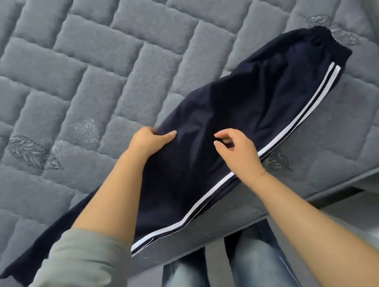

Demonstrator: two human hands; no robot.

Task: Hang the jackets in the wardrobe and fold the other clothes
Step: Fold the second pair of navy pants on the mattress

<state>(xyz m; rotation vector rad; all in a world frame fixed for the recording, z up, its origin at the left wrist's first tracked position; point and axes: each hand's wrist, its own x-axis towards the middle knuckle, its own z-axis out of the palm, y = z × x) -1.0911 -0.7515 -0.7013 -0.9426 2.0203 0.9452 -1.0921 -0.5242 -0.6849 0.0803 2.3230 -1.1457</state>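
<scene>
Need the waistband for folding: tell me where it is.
In the head view, the elastic waistband of the navy track pants lies upper right, near the mattress corner, beyond the right hand.

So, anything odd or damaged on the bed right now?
Yes: the mattress has scuffed, frayed-looking patches, one beside the trousers waistband. The trousers lie flat, undamaged.

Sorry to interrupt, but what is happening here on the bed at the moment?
A person is laying out dark navy track pants with white side stripes on a grey quilted mattress. The left hand grips the pants' far edge, while the right hand hovers just above the fabric, fingers loosely curled. The pants lie lengthwise, not yet folded.
</scene>
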